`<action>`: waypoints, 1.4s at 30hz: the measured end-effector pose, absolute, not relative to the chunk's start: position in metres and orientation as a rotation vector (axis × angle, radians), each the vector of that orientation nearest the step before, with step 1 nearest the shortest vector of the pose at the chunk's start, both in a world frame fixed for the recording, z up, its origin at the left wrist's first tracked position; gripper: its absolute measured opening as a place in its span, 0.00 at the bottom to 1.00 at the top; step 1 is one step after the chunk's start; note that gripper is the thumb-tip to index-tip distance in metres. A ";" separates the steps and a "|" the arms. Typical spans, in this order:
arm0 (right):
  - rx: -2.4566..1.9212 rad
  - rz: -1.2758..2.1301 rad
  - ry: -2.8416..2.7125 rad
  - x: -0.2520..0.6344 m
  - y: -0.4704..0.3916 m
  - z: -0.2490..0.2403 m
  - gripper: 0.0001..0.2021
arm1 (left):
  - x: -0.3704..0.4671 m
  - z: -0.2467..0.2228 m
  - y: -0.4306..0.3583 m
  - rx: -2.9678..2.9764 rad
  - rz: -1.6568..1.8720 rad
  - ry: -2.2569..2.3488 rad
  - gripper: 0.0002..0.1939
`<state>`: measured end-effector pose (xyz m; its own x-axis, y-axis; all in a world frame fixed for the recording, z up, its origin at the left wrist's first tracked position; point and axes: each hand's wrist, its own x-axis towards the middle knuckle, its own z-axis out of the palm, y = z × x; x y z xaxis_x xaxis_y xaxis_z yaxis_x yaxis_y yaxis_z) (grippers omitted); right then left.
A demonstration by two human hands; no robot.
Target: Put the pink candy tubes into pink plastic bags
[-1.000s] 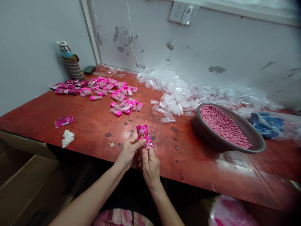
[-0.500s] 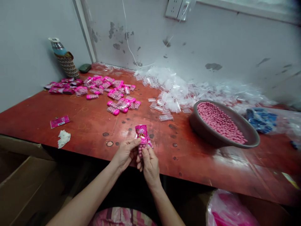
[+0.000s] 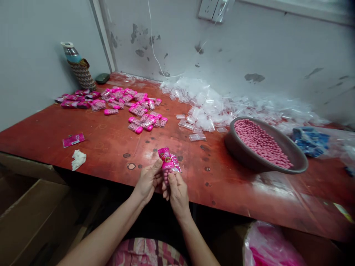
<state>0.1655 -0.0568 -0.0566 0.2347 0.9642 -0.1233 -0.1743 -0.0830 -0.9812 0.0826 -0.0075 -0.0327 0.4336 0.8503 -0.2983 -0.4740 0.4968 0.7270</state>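
Observation:
Over the table's front edge, both hands are closed on one small clear candy container [image 3: 167,176] filled with pink balls. A pink printed wrapper [image 3: 166,156] covers its upper part, with another flap of it sticking out to the right. My left hand [image 3: 149,180] pinches the wrapper's left edge with thumb and fingers. My right hand [image 3: 178,191] grips the container's lower right side, thumb on the front. The container's bottom is partly hidden by the fingers.
A brown bowl [image 3: 301,160] of pink balls stands right. Clear empty containers [image 3: 210,107] are heaped along the wall. Filled pink-capped containers [image 3: 138,109] lie left of centre, near a bottle [image 3: 80,70]. A flat pink wrapper [image 3: 73,140] and crumpled white tissue [image 3: 78,159] lie front left.
My left thumb has shifted from the wrapper's front to its left edge, showing more of the printed wrapper. The view has moved slightly; my right hand keeps its grip.

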 end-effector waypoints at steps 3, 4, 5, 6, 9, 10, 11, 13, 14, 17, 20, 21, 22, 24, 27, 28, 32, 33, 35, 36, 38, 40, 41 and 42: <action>-1.401 0.985 -0.968 0.165 -0.058 -0.056 0.12 | 0.084 -0.034 -0.002 0.631 0.853 0.729 0.13; -1.428 0.940 -0.990 0.165 -0.059 -0.056 0.12 | 0.084 -0.035 -0.001 0.644 0.834 0.729 0.12; -1.439 0.922 -0.996 0.164 -0.059 -0.056 0.11 | 0.084 -0.036 -0.001 0.654 0.819 0.728 0.12; -1.429 0.943 -0.985 0.164 -0.060 -0.056 0.12 | 0.084 -0.036 0.000 0.661 0.805 0.726 0.12; -1.305 1.155 -0.881 0.163 -0.061 -0.057 0.14 | 0.080 -0.035 0.002 0.674 0.749 0.721 0.13; -1.264 1.218 -0.844 0.162 -0.061 -0.057 0.15 | 0.078 -0.035 0.003 0.676 0.736 0.723 0.13; -1.235 1.258 -0.819 0.162 -0.061 -0.056 0.16 | 0.076 -0.034 0.004 0.679 0.730 0.724 0.12; -1.240 1.255 -0.809 0.161 -0.060 -0.056 0.16 | 0.074 -0.034 0.005 0.690 0.724 0.713 0.11; -1.273 1.210 -0.830 0.160 -0.060 -0.055 0.15 | 0.074 -0.034 0.006 0.697 0.718 0.704 0.10; -1.428 0.965 -0.968 0.161 -0.058 -0.056 0.13 | 0.076 -0.036 0.005 0.688 0.733 0.707 0.11; -1.490 0.840 -1.066 0.162 -0.058 -0.059 0.11 | 0.078 -0.036 0.005 0.653 0.766 0.742 0.12; -1.460 0.882 -1.062 0.162 -0.058 -0.059 0.12 | 0.077 -0.036 0.005 0.649 0.743 0.732 0.13; -1.405 0.963 -1.036 0.161 -0.058 -0.059 0.12 | 0.075 -0.035 0.007 0.650 0.707 0.708 0.14; -1.260 1.169 -0.932 0.159 -0.059 -0.059 0.13 | 0.069 -0.034 0.010 0.657 0.629 0.640 0.14; -1.159 1.322 -0.797 0.156 -0.059 -0.057 0.15 | 0.062 -0.033 0.013 0.689 0.577 0.578 0.12; -1.196 1.277 -0.802 0.156 -0.059 -0.057 0.15 | 0.061 -0.033 0.013 0.710 0.577 0.584 0.11; -1.411 0.938 -0.935 0.158 -0.058 -0.057 0.13 | 0.068 -0.035 0.005 0.799 0.658 0.724 0.11; -1.410 0.939 -0.934 0.159 -0.058 -0.057 0.14 | 0.071 -0.035 0.003 0.812 0.692 0.758 0.11; -1.320 1.083 -0.861 0.160 -0.057 -0.058 0.15 | 0.076 -0.036 -0.002 0.813 0.745 0.793 0.12; -1.257 1.169 -0.805 0.160 -0.056 -0.058 0.16 | 0.079 -0.036 -0.003 0.800 0.757 0.792 0.13; -1.164 1.271 -0.716 0.161 -0.055 -0.058 0.16 | 0.082 -0.035 -0.005 0.763 0.760 0.758 0.13; -1.167 1.275 -0.702 0.161 -0.054 -0.057 0.16 | 0.083 -0.035 -0.004 0.723 0.751 0.696 0.14; -1.193 1.263 -0.717 0.162 -0.054 -0.056 0.16 | 0.084 -0.034 -0.004 0.708 0.747 0.670 0.15; -1.224 1.247 -0.739 0.162 -0.054 -0.056 0.16 | 0.084 -0.035 -0.003 0.697 0.743 0.655 0.16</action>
